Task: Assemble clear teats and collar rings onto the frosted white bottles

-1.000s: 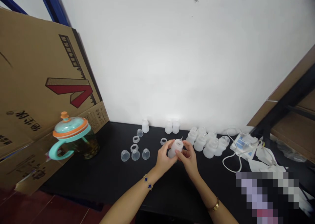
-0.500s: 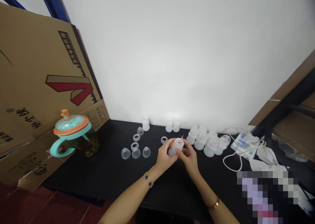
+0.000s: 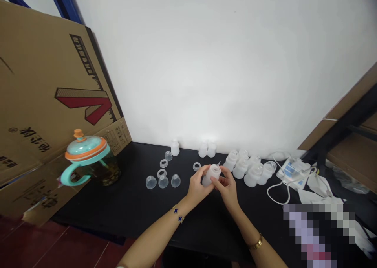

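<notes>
Fingers [image 3: 218, 184] of left hand [image 3: 196, 186] and right hand [image 3: 229, 191] pinch the white bottle [image 3: 213, 173] between them.

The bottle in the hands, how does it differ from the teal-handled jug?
The bottle is whitish; the jug is teal and orange over a see-through body. The left hand and right hand hold the bottle; the jug stands on the table. The jug is bigger than the bottle. Both are containers.

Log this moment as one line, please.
left hand: holding bottle; right hand: holding same bottle; right of hands: grouped bottles; left of hands: clear caps
</notes>
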Motion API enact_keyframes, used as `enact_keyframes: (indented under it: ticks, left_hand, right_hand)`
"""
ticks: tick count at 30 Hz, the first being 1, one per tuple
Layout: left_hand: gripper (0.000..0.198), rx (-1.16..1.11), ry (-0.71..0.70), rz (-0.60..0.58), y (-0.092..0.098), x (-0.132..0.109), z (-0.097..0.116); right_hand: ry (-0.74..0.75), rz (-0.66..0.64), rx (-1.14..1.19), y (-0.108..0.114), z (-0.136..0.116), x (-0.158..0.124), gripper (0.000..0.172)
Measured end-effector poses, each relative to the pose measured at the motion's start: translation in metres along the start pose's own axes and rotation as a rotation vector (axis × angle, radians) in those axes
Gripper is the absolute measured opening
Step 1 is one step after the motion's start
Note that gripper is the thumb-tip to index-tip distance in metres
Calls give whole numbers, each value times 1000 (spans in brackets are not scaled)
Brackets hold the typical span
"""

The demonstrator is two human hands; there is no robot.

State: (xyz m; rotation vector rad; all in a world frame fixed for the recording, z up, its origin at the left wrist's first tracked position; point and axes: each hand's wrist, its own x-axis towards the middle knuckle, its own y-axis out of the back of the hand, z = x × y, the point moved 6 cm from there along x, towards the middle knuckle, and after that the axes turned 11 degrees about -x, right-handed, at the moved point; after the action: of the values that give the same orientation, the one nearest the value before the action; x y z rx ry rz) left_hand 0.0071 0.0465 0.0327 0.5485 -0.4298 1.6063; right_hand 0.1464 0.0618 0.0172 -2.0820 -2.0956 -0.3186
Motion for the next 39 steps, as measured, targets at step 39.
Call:
enact_keyframes:
  ticks: [39]
  left_hand:
    - [42, -20, -13, -10, 0, 0, 3]
  right_hand:
    - [6, -8, -6, 0, 1, 0, 45]
